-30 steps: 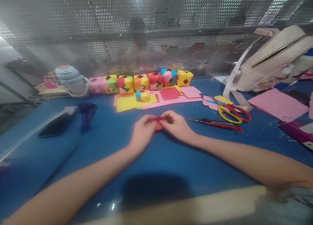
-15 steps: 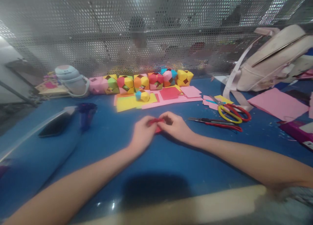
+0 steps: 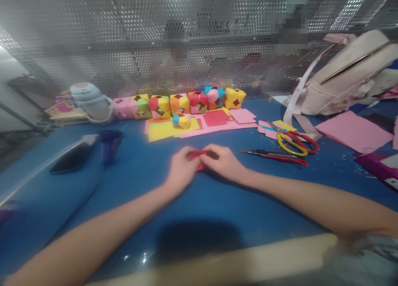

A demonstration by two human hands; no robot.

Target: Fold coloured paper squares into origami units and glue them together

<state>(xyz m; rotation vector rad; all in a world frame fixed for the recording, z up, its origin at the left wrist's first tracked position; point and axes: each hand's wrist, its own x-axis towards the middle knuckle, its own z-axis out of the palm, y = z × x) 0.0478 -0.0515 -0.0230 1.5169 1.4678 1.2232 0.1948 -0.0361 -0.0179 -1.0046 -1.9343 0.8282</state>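
A small folded piece of red paper [image 3: 197,155] is pinched between both of my hands above the blue table [image 3: 217,207]. My left hand [image 3: 182,170] grips its left side with closed fingers. My right hand [image 3: 224,161] holds its right side, fingers curled onto it. Most of the paper is hidden by my fingers. Behind my hands lie loose yellow, pink and red paper sheets [image 3: 199,126] and one small folded paper ball [image 3: 181,121].
A row of colourful paper balls [image 3: 186,103] lines the perforated metal screen [image 3: 186,41]. Two pairs of scissors [image 3: 290,147] lie to the right. A pale backpack [image 3: 348,81] and pink paper [image 3: 353,130] sit far right. A phone [image 3: 70,159] and a light bottle [image 3: 91,103] are on the left.
My hands have drawn slightly closer together on the red paper, working its fold. Nothing else on the table has moved.
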